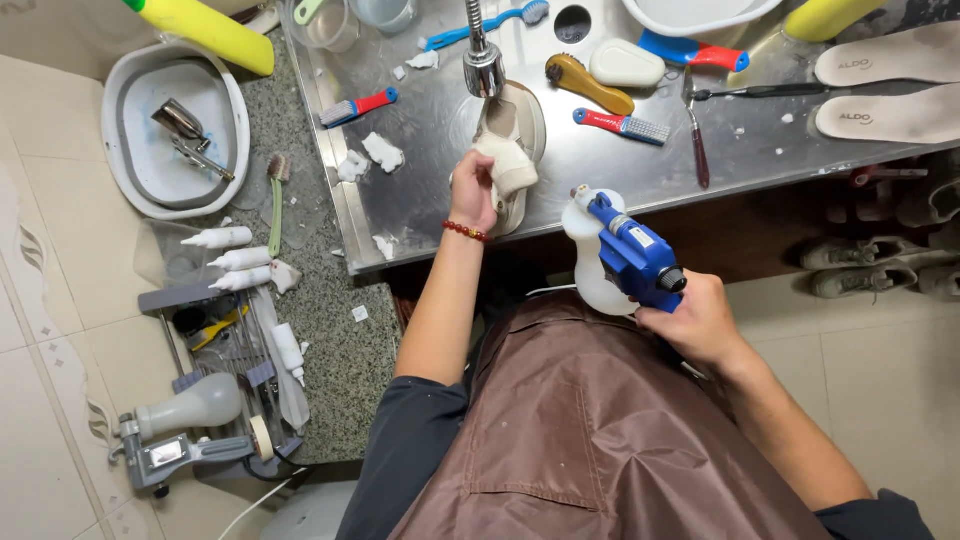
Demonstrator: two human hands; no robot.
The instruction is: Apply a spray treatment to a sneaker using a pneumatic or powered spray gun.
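The left hand (474,190) has its grip closed around a beige shoe (512,140), holding it over the near edge of the steel tabletop (560,170), directly beneath the faucet head (484,68). The right hand (697,322) grasps a blue spray gun (632,258) with a white bottle, held just off the tabletop edge (nozzle toward the shoe). Brushes, including a red-handled brush (622,124), lie nearby. Two insoles (890,85) rest at the far right.
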